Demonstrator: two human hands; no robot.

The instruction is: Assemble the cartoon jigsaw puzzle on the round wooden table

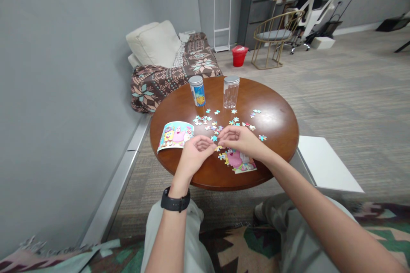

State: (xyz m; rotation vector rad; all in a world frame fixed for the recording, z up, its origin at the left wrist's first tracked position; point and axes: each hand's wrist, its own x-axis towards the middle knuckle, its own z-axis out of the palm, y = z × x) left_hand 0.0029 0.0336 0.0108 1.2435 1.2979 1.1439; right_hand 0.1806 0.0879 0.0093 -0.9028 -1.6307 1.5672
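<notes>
Fingers [228, 132], both hands: curled; grip cannot be told. Left hand [197, 148] and right hand [239, 140] hover near loose jigsaw pieces [214, 138]. Part-assembled jigsaw [237, 160] lies beside right hand, on round brown table [275, 115].

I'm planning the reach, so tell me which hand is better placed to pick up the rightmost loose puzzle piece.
The right hand, most likely: it is nearer the rightmost piece, while the left hand would have to reach past the right one.
</notes>
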